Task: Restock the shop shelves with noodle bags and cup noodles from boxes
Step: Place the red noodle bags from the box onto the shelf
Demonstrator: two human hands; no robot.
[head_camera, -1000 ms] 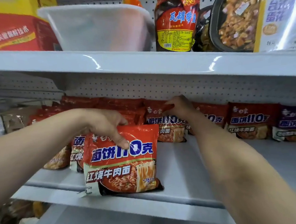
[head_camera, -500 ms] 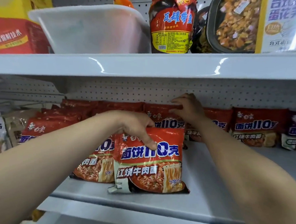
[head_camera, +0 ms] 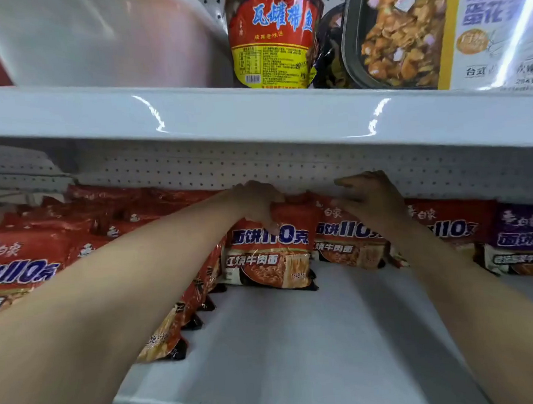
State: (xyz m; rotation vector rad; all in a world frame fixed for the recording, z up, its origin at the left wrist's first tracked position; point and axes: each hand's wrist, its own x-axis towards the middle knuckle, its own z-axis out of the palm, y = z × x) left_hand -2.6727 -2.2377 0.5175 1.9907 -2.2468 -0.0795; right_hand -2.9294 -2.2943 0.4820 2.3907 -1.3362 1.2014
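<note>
Both forearms reach in from the bottom corners of the frame and meet at the back of a white shelf (head_camera: 298, 340), just under the lip of the upper shelf (head_camera: 253, 115). The left hand (head_camera: 256, 205), at centre frame, grips the top edge of a red noodle bag (head_camera: 271, 257), thumb on the printed front and fingers curled behind. The bag stands upright on the shelf close to the pegboard (head_camera: 194, 172), its foot on the white surface.

Just to the right, the right hand (head_camera: 371, 198) sits on top of the neighbouring red bag (head_camera: 345, 243), wrist raised and fingers bent over its upper edge. Whether it pinches that bag or only rests there cannot be told. The two hands are near each other but apart, and the two bags touch side by side.

A row of red bags (head_camera: 28, 263) fills the left of the frame, partly hidden under the left forearm. A purple bag (head_camera: 526, 236) stands at the right edge. On the upper shelf sit a translucent tub (head_camera: 93, 40) at upper left, a red jar-shaped pack (head_camera: 273, 36) at top centre and a boxed meal (head_camera: 404, 31) at upper right.
</note>
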